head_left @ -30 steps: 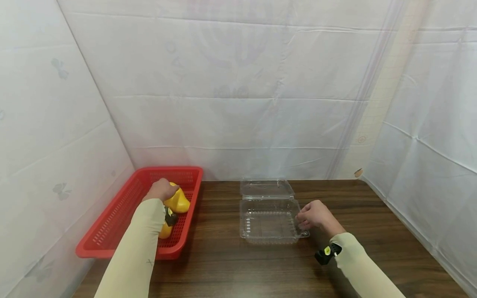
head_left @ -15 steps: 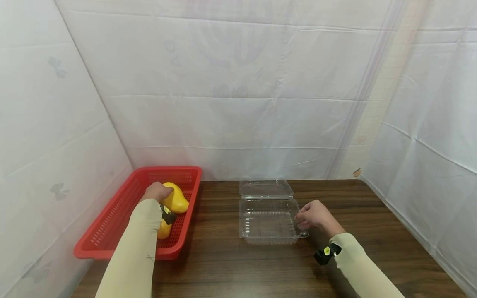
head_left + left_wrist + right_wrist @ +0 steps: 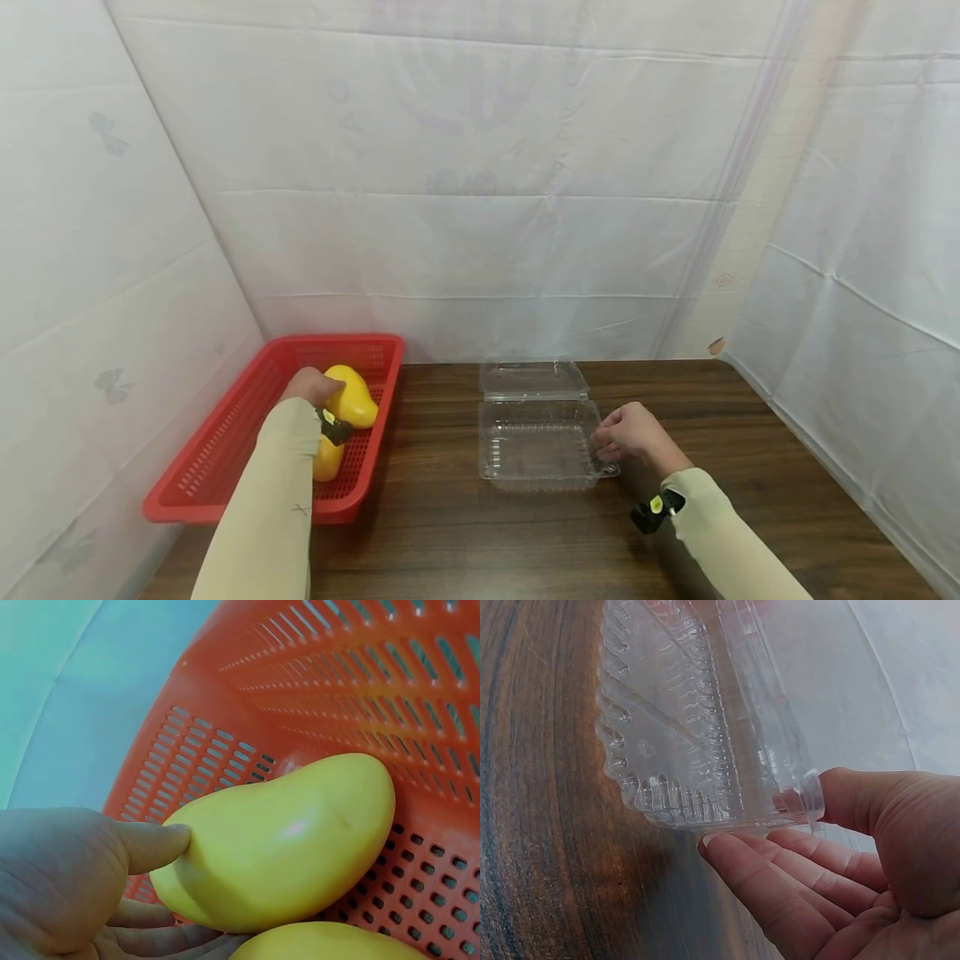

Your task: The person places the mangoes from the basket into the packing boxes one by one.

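Note:
In the red basket (image 3: 388, 392) lies a yellow mango (image 3: 352, 402), which the left wrist view shows close up as a smooth mango (image 3: 285, 840). My left hand (image 3: 309, 386) holds its left end, thumb on top and fingers low at its side; the fingertips are hidden behind it. A second mango (image 3: 328, 460) lies nearer, partly covered by the wrist camera. On the right, a clear plastic clamshell container (image 3: 540, 450) stands with its lid (image 3: 534, 381) folded back. My right hand (image 3: 630, 432) pinches its right wall, thumb at the rim and fingers outside.
A dark wooden table (image 3: 442, 533) carries the basket at left and the container near the middle. White sheeting (image 3: 465, 250) walls off the back and both sides, close behind the basket and lid.
My left hand has shifted slightly left along the mango, leaving more of it visible. The right hand keeps its place on the container. The view has drifted a little.

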Tool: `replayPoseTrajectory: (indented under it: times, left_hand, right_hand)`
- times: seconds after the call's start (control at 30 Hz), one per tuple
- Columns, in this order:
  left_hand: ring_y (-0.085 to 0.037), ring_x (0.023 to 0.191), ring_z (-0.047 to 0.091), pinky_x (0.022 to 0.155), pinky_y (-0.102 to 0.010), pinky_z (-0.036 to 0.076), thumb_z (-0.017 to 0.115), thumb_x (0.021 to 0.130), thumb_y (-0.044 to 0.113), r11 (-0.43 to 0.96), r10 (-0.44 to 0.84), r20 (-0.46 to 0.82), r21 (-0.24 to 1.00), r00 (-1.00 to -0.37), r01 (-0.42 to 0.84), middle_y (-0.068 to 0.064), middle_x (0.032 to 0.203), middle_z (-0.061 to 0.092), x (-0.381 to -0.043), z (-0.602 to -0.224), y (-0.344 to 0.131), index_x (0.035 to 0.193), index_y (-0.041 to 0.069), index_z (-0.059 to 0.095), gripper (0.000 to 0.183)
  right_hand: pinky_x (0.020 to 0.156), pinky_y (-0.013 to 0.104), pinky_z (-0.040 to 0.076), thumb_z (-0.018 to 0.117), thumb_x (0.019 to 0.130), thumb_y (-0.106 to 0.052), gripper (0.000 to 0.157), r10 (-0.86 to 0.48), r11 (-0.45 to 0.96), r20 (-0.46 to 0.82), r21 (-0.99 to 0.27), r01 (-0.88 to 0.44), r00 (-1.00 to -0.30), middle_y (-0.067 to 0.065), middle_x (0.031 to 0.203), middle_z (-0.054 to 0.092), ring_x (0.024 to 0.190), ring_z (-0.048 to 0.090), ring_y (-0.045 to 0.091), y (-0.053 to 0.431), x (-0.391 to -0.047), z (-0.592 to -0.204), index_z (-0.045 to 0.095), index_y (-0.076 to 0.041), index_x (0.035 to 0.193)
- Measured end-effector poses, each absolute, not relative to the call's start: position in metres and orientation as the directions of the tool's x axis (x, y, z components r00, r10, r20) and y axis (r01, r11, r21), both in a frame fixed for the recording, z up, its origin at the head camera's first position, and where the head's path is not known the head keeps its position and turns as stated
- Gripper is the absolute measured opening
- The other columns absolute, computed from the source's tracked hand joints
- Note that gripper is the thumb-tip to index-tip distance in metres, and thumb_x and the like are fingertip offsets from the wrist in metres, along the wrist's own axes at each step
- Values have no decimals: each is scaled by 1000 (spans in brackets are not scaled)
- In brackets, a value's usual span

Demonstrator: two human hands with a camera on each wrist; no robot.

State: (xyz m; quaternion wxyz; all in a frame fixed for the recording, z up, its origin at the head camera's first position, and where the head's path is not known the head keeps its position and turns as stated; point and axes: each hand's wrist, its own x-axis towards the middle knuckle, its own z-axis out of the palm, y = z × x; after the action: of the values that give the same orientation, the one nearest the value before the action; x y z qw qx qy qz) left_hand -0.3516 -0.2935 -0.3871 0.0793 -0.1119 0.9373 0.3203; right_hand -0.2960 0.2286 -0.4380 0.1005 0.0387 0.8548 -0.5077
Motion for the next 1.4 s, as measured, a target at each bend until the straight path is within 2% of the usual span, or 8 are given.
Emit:
replayPoseTrajectory:
  times: [0.17, 0.33, 0.4, 0.63, 0.87, 1.13, 1.4]
  left_hand:
    - [-29, 83, 57, 72, -38, 49, 57, 88, 33, 768, -158, -226, 584, -961, -263, -22, 99, 64, -353, -390, -297, 110, -14, 58, 52]
    - [-33, 95, 56, 82, -44, 49, 57, 87, 39, 757, -153, -248, 592, -956, -275, -28, 117, 57, -354, -392, -300, 124, -15, 48, 66]
    - [-33, 96, 55, 83, -44, 49, 57, 87, 42, 756, -153, -255, 592, -955, -279, -28, 118, 56, -354, -393, -301, 125, -15, 46, 70]
    - [-29, 87, 57, 77, -41, 49, 56, 86, 50, 782, -148, -257, 560, -955, -272, -21, 103, 63, -353, -393, -304, 114, -12, 57, 69]
    - [-29, 84, 55, 72, -38, 48, 57, 84, 56, 755, -164, -293, 578, -942, -311, -15, 92, 61, -354, -396, -307, 109, -7, 61, 68]
    - [-26, 79, 56, 65, -34, 48, 60, 79, 62, 713, -177, -331, 606, -927, -352, -8, 81, 60, -358, -399, -304, 93, 1, 66, 63]
    - [-26, 80, 57, 64, -33, 48, 61, 78, 62, 695, -190, -361, 607, -913, -385, -9, 85, 60, -360, -399, -300, 100, 1, 64, 65]
  right_hand:
    - [62, 35, 57, 67, 81, -1, 13, -49, 481, -215, -861, 166, -975, 20, 83, 70, 70, 70, 26, 228, -295, -437, 68, 9, 90]
    - [63, 35, 57, 66, 82, -1, 15, -63, 488, -213, -859, 156, -975, 20, 83, 70, 71, 70, 25, 227, -294, -435, 67, 10, 92]
    - [63, 35, 57, 66, 82, 0, 15, -59, 487, -212, -859, 157, -976, 19, 83, 70, 70, 70, 25, 226, -294, -435, 67, 10, 92]
    - [62, 35, 57, 66, 82, 0, 13, -40, 488, -216, -856, 169, -976, 19, 81, 70, 69, 69, 25, 224, -292, -433, 68, 9, 90]
    - [63, 36, 57, 66, 82, -1, 13, -44, 487, -217, -857, 168, -975, 18, 82, 70, 70, 69, 25, 224, -292, -433, 67, 9, 91]
    - [63, 36, 57, 67, 81, 0, 13, -37, 482, -219, -858, 174, -975, 17, 78, 70, 67, 69, 24, 225, -292, -434, 67, 9, 90]
    - [63, 35, 57, 67, 81, -1, 13, -41, 476, -236, -859, 188, -971, 19, 81, 70, 66, 68, 21, 226, -292, -432, 67, 9, 90]
